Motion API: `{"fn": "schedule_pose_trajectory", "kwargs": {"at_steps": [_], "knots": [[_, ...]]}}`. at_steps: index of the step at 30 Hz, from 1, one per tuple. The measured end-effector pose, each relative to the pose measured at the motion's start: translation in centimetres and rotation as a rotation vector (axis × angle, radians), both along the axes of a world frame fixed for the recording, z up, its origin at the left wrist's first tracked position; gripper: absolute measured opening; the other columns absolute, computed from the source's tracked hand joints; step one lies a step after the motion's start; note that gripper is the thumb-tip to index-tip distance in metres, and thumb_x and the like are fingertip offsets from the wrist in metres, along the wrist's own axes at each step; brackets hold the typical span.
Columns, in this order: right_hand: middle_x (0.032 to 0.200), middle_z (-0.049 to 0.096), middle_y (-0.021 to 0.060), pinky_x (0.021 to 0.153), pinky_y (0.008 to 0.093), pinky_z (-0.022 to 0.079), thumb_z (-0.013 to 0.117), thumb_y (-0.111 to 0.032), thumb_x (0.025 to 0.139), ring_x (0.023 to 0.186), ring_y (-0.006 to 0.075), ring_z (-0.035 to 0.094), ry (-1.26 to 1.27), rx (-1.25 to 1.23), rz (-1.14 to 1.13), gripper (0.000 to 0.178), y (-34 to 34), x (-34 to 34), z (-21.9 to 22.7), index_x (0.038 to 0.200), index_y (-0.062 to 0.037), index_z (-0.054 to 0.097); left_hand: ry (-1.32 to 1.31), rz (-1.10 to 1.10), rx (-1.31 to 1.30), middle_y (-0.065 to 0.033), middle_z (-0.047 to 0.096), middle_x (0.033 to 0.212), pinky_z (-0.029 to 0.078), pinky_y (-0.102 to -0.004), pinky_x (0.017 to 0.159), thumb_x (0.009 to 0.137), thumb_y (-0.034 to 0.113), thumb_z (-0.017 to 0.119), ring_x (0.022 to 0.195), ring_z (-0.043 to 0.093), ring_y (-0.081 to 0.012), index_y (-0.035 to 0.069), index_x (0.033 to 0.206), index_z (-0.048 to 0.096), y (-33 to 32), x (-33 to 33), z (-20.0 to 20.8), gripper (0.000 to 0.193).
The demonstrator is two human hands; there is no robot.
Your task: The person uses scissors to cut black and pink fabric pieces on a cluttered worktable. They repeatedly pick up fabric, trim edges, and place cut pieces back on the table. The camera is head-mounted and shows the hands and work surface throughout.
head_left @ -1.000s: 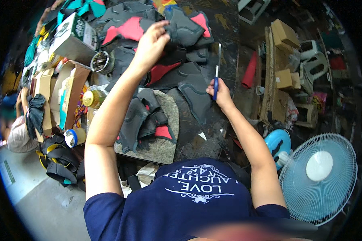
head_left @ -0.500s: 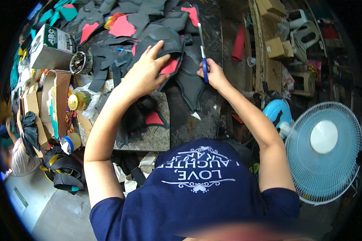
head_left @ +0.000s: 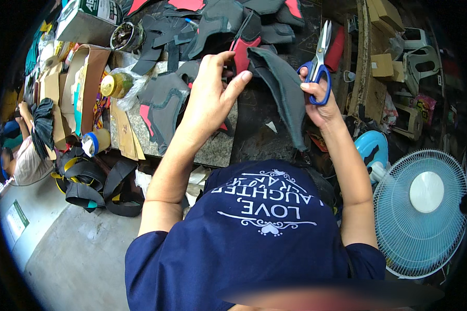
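Observation:
My right hand [head_left: 320, 101] is closed around scissors [head_left: 321, 57] with blue handles; their blades point up and away, slightly apart. A curved dark grey padded piece [head_left: 283, 96] stands on edge between my hands, its right side against my right fingers. My left hand [head_left: 213, 96] is beside its upper left end, thumb and forefinger spread apart; its other fingers are partly hidden. Just beyond the left fingertips is a red-lined piece [head_left: 244, 54]. Under the left forearm, grey pieces with red lining [head_left: 163, 111] lie on a pale speckled board [head_left: 218, 142].
More grey pieces [head_left: 220, 23] are heaped at the far side. On the left stand a square tin [head_left: 85, 26], a glass jar [head_left: 117, 85] and a cardboard box [head_left: 93, 78]. A fan [head_left: 420, 233] is at the right, near a blue plastic thing [head_left: 371, 147]. Another person [head_left: 28, 160] is far left.
My left hand has come off the stacked pieces and moved nearer. The scissors have moved right, turned to show both handles. The curved grey piece now stands raised between my hands. The view has shifted.

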State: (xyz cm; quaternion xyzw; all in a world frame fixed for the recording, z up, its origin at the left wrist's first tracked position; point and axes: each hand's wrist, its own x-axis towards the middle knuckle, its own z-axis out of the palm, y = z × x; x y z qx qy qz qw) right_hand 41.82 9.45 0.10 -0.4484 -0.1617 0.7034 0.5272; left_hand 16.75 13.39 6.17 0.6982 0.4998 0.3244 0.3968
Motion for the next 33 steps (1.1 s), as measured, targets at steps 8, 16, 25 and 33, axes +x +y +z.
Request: {"fn": "schedule_pose_trajectory", "kwargs": {"at_steps": [8,16,25,33], "knots": [[0.095,0.047,-0.0031,0.082,0.0228,0.038,0.073,-0.014,0.068,0.091,0.0087,0.047,-0.295,0.142,0.21,0.041,-1.5,-0.4,1.8,0.104,-0.0106,0.054,0.163,0.028,-0.014,-0.0146,0.056,0.1,0.048,-0.0354,0.076,0.09,0.042,0.058,0.09,0.059,-0.0259,0.001,0.115,0.062,-1.3,-1.0,-1.0,0.049],[0.089,0.055,0.0013,0.075,0.0237,0.041,0.069,-0.015,0.079,0.082,0.0111,0.054,-0.617,0.188,0.466,0.026,-2.9,-1.6,2.0,0.098,-0.0065,0.053,-0.637,0.116,-0.511,-0.0191,0.063,0.101,0.055,-0.0276,0.071,0.081,0.004,0.068,0.087,0.065,-0.0182,-0.004,0.124,0.029,-1.9,1.6,-3.8,0.06],[0.07,0.061,0.0095,0.059,0.0223,0.044,0.049,-0.061,0.089,0.062,0.0145,0.059,-0.256,-0.04,0.666,0.06,-6.1,2.3,2.2,0.097,-0.0011,0.055,-0.627,0.191,-0.412,-0.0152,0.064,0.103,0.054,-0.0268,0.077,0.085,-0.004,0.058,0.09,0.065,-0.0161,-0.001,0.123,0.032,-2.7,0.4,-3.8,0.047],[0.064,0.06,0.0062,0.052,0.0206,0.044,0.052,-0.057,0.089,0.054,0.0114,0.058,-0.263,-0.032,0.657,0.058,-4.9,2.6,2.5,0.093,0.0009,0.055,-0.487,0.151,-0.309,-0.0112,0.066,0.098,0.052,-0.0253,0.075,0.085,-0.003,0.06,0.088,0.063,-0.0118,0.001,0.122,0.036,-3.4,0.3,-3.6,0.045]]}}
